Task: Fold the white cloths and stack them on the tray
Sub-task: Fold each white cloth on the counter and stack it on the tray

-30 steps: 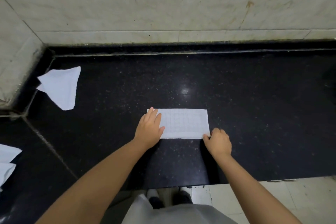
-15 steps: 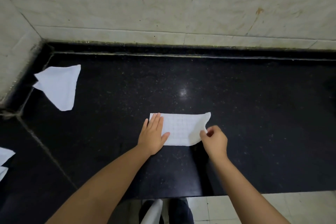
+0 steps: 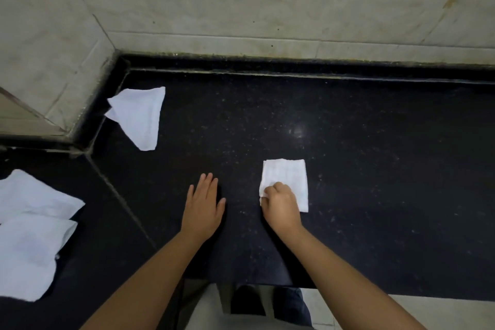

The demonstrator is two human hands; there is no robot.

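Note:
A small white cloth (image 3: pixel 288 177), folded into a compact rectangle, lies on the black stone counter (image 3: pixel 375 169). My right hand (image 3: pixel 280 202) grips its near left corner with curled fingers. My left hand (image 3: pixel 204 202) rests flat on the bare counter to the left of the cloth, fingers spread, holding nothing. Another white cloth (image 3: pixel 140 115), loosely folded into a triangle, lies near the back left corner. Two more white cloths (image 3: pixel 29 228) overlap at the far left edge. No tray is in view.
A tiled wall (image 3: pixel 267 8) runs along the back and turns at the left corner. The counter's front edge (image 3: pixel 348 292) is close to my body, with pale floor tiles and my shoes below it.
The long cloth strip has been folded over to half its length. My left hand has come off the cloth onto the bare counter. The view has shifted left, showing more of the left cloths.

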